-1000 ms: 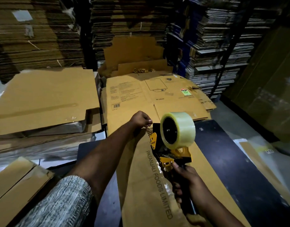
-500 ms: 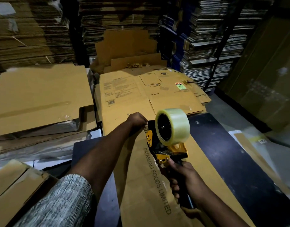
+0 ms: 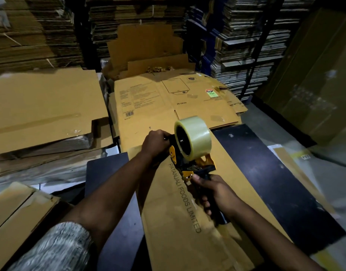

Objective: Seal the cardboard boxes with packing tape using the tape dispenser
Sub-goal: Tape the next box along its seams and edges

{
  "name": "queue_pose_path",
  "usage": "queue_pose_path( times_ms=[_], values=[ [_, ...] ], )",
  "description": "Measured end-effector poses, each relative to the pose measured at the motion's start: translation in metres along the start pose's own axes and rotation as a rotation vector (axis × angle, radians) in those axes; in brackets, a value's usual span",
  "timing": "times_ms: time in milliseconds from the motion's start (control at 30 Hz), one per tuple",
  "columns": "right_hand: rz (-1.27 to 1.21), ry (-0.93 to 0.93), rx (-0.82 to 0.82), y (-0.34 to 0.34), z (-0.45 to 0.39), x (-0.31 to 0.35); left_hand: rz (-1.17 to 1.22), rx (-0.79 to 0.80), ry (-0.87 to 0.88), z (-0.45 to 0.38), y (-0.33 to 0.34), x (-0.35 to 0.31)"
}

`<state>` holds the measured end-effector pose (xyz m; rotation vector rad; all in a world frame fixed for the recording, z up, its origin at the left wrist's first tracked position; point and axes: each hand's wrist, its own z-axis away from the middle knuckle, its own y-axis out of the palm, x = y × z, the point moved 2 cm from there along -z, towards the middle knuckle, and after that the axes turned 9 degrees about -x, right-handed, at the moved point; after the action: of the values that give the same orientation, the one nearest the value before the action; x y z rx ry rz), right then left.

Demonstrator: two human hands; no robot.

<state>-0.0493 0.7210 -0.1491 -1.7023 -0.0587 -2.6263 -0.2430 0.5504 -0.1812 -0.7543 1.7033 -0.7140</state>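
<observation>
The left hand (image 3: 155,142) has moved right from the flattened brown cardboard box (image 3: 180,208) on the dark tabletop (image 3: 275,173) and now grasps the yellow-and-black tape dispenser (image 3: 189,153) head; right hand (image 3: 215,194) clenches its handle, likely freeing tape.

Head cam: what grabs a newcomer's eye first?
The clear tape roll on the yellow-and-black tape dispenser, centre frame. The right hand grips its handle; the left hand is at its front end. Beneath lies a flattened cardboard box printed PATANJALI FOODS LIMITED, with cardboard stacks behind.
</observation>
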Motion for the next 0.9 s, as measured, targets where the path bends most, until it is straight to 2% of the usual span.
queue_pose_path(
  times_ms=[233, 367, 433, 500, 567, 633, 767, 900],
  values=[
    [0.001, 0.09, 0.006, -0.018, 0.042, -0.026, 0.001, -0.058, 0.007, 0.009, -0.003, -0.006],
    [-0.065, 0.096, 0.002, -0.027, 0.069, -0.042, -0.094, -0.178, 0.215, 0.024, -0.006, -0.013],
    [-0.086, 0.089, 0.007, -0.028, 0.073, -0.043, 0.008, -0.103, 0.316, 0.039, -0.005, -0.012],
    [-0.086, 0.082, 0.009, -0.028, 0.075, -0.044, 0.059, 0.069, 0.349, 0.054, -0.005, -0.007],
    [-0.075, 0.081, 0.008, -0.026, 0.074, -0.046, -0.041, 0.217, 0.371, 0.063, -0.006, 0.002],
    [-0.064, 0.087, 0.006, -0.025, 0.073, -0.047, -0.184, 0.3, 0.402, 0.062, -0.006, 0.008],
    [-0.074, 0.1, 0.011, -0.027, 0.065, -0.045, -0.343, 0.298, 0.43, 0.057, -0.004, 0.011],
    [-0.038, 0.104, -0.019, -0.018, 0.044, -0.033, -0.448, 0.304, 0.362, 0.038, -0.008, 0.017]
  ],
)
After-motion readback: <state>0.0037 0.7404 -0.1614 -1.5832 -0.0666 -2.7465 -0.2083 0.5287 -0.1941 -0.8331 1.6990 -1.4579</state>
